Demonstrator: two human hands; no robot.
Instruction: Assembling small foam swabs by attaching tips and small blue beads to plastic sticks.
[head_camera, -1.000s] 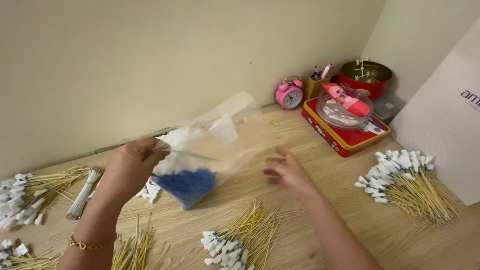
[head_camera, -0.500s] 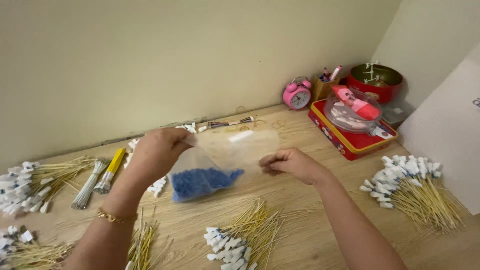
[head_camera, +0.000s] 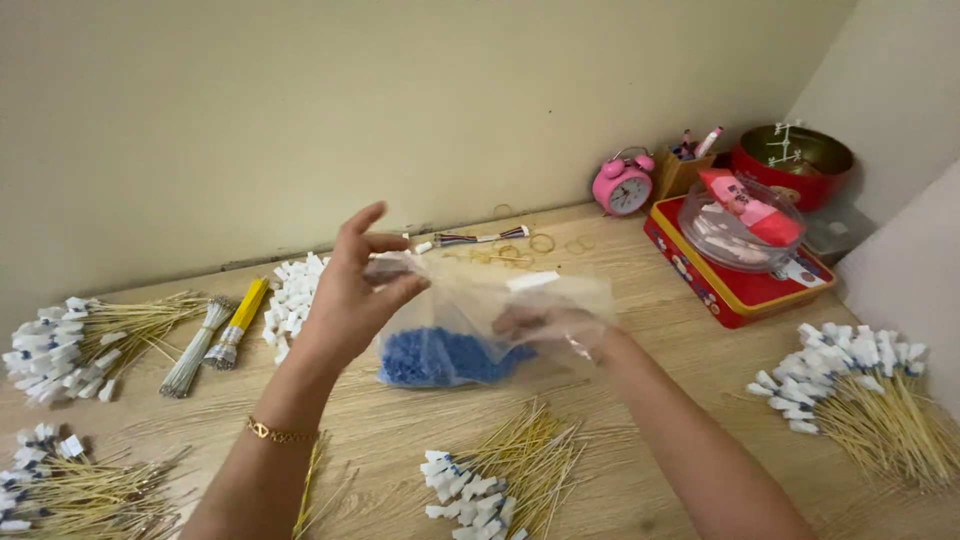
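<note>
Her left hand pinches the plastic bag by its top edge. The right hand is inside it, above the blue beads; its grip is unclear.

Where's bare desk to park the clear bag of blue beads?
Bare wood lies between the clear plastic bag of blue beads and the red tin, and on past the right hand toward the right-hand yellow wire bundle. The left edge is crowded with bundles.
</note>
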